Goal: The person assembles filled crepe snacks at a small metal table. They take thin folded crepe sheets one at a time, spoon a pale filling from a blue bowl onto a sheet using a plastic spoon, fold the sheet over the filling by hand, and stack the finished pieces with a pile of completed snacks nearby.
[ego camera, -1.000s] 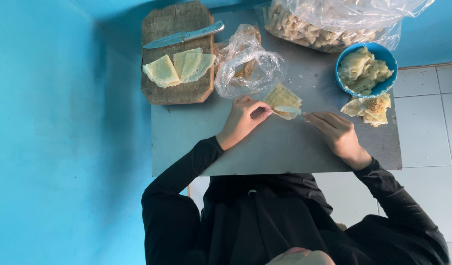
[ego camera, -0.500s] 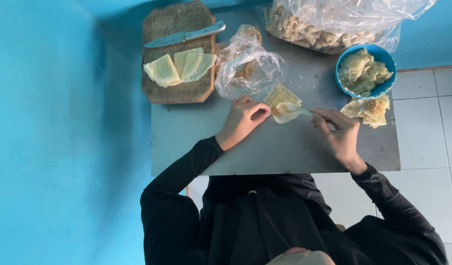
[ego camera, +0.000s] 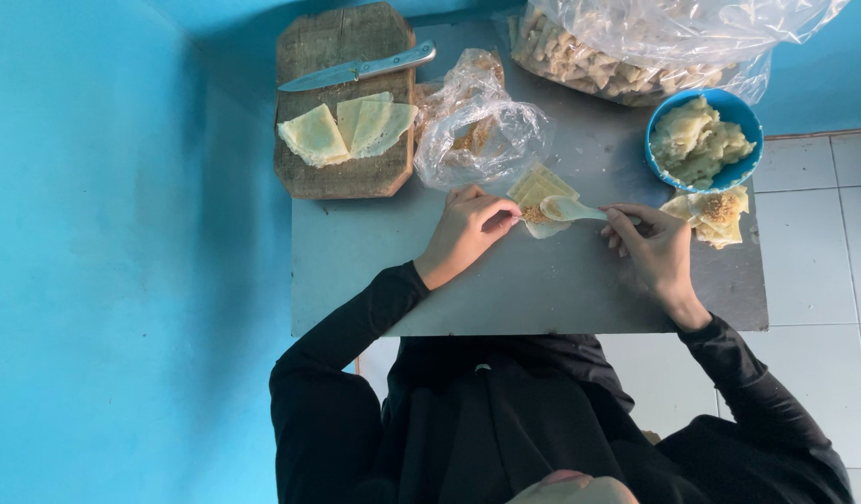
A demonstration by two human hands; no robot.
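Far left we see a wooden cutting board (ego camera: 342, 173) w/ a knife (ego camera: 360, 70) lying across its top and folded yellow wrappers (ego camera: 346, 129) below the blade. Just right of it sits a crumpled clear plastic bag (ego camera: 477, 131), unmoved vs the earlier frames. Next, our left hand (ego camera: 468, 229) rests on the grey table (ego camera: 543, 289), fingers curled together, fingertips pressing the left edge of the pastry wrapper (ego camera: 541, 191); same spot as half a sec ago. What differs: the spoon (ego camera: 571, 209) now lies over the wrapper, its bowl at the small heap of brown filling (ego camera: 533, 215), whereas before it was further right, nearer the bowl. Our right hand (ego camera: 655, 247) has come left w/ it, fingers clamped on the spoon handle, so the wrapper sits between both hands, touching the left one, just left of the right one. Behind, a big clear bag of finished pieces (ego camera: 627, 56). Far right, a blue bowl (ego camera: 743, 168) of pale mash, and below it filled wrappers (ego camera: 711, 215) at the table edge.
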